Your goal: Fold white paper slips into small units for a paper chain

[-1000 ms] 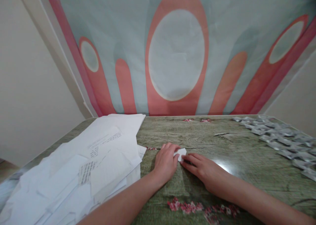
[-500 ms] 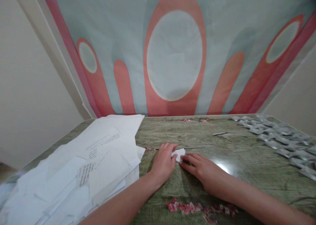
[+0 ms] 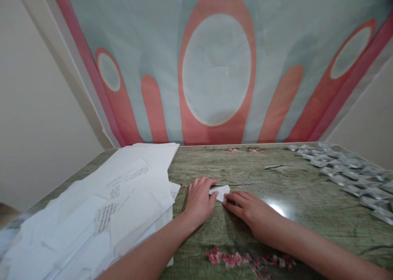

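A small folded piece of white paper (image 3: 221, 191) lies on the green wood-patterned table (image 3: 301, 198) between my two hands. My left hand (image 3: 199, 200) rests on the table at the paper's left edge, fingers curled and fingertips pinching that edge. My right hand (image 3: 245, 208) lies flat to the paper's right, its fingertips pressing down on the near right corner. Part of the paper is hidden under my fingers.
A loose heap of white printed sheets (image 3: 101, 206) covers the left part of the table. Several small folded grey-white paper pieces (image 3: 346, 169) lie in rows at the far right. A grey and red patterned cloth (image 3: 215, 67) hangs behind the table.
My left hand has slid a little left along the small paper, and more of the paper shows between my hands. My right hand has stayed in place.
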